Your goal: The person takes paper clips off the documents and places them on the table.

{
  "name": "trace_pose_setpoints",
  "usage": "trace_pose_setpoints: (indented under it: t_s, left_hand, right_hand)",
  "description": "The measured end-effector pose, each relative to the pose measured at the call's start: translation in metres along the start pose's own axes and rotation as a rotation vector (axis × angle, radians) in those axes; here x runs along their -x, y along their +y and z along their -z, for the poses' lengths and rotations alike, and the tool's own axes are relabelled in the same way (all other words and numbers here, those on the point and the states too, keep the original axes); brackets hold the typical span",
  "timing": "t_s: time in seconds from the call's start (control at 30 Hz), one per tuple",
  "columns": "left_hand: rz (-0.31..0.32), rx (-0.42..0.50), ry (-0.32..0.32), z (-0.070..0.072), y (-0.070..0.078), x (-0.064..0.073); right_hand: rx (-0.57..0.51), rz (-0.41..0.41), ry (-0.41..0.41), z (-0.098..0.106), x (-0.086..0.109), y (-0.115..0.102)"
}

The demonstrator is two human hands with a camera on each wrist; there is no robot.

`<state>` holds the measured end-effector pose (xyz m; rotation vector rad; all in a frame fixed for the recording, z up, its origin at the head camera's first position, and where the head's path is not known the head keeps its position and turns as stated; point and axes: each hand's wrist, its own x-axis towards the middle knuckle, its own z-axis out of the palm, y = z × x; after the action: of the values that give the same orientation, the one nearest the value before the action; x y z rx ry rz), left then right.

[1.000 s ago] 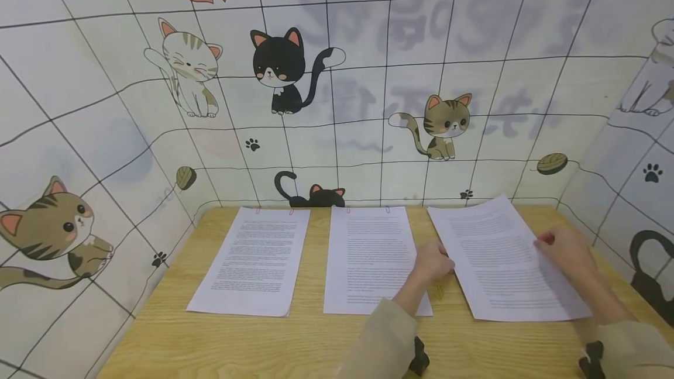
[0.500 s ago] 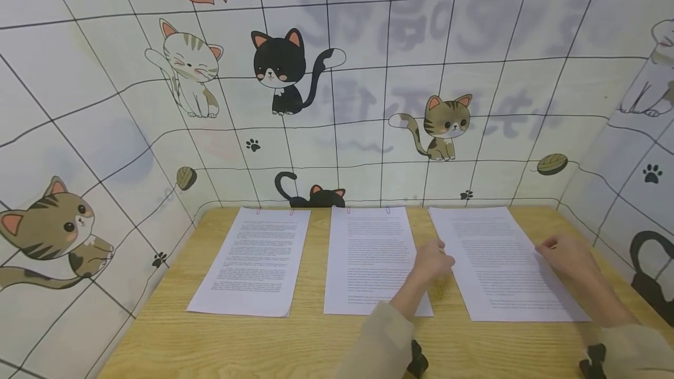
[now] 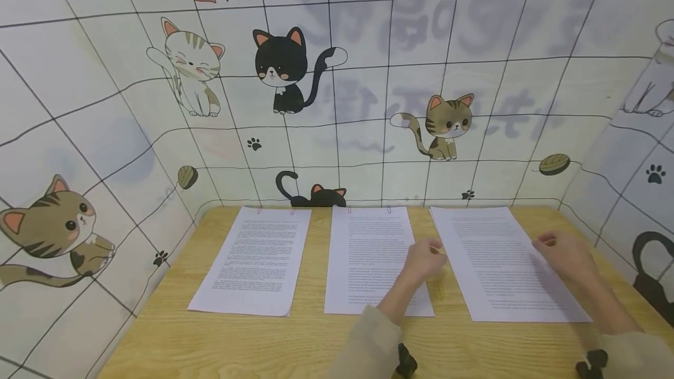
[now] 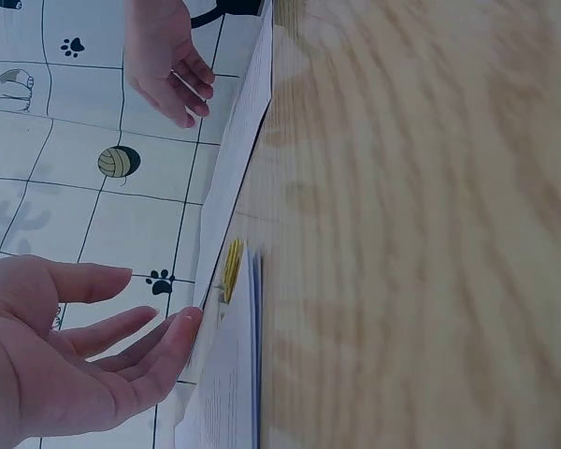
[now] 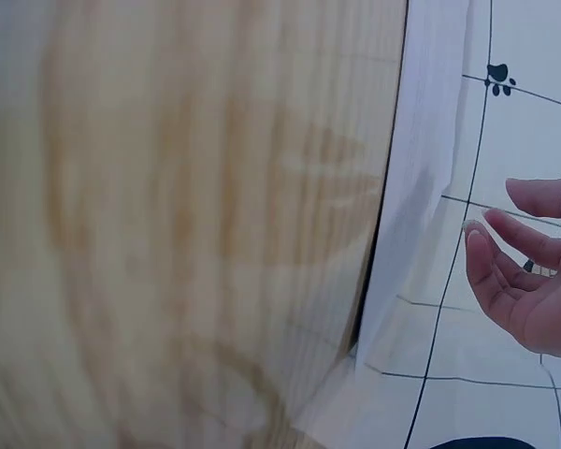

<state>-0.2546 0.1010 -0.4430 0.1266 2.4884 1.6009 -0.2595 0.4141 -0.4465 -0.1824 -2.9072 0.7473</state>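
A stack of printed paper (image 3: pixel 505 268) lies flat at the right of the table. Over the gap to its left hovers my left hand (image 3: pixel 425 261), fingers relaxed, thumb apart from them in the left wrist view. Beneath it are yellow paper clips (image 3: pixel 439 291), seen as a small yellow bunch in the left wrist view. My right hand (image 3: pixel 566 255) hangs near the stack's right edge; the right wrist view shows its fingers (image 5: pixel 486 271) loosely bent with nothing between them. The middle paper stack (image 3: pixel 374 268) sits partly behind my left forearm.
Another paper stack (image 3: pixel 250 262) lies at the left, with pink clips on its top edge, as on the middle stack. The wooden table (image 3: pixel 237 344) meets a cat-patterned wall covering (image 3: pixel 363 151) at the back and sides.
The right stack's top sheet, lifted and askew at first, has settled flat and lined up. My left hand has drawn slightly left, away from the stack; the right hand has barely shifted.
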Motion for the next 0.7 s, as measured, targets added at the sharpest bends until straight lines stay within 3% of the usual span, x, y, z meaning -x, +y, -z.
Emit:
trace_pose_setpoints:
  t_s: [0.23, 0.4, 0.7]
  left_hand:
    - [-0.029, 0.005, -0.012, 0.007, -0.005, 0.001]
    - [-0.066, -0.04, -0.013, 0.017, -0.002, 0.003]
    - [-0.185, -0.104, 0.007, 0.041, -0.006, 0.007]
  right_hand:
    - [-0.014, 0.076, 0.01, 0.0, 0.001, -0.024]
    - [-0.014, 0.133, 0.044, -0.007, 0.002, -0.041]
    - [-0.055, 0.214, 0.05, -0.017, 0.011, -0.08]
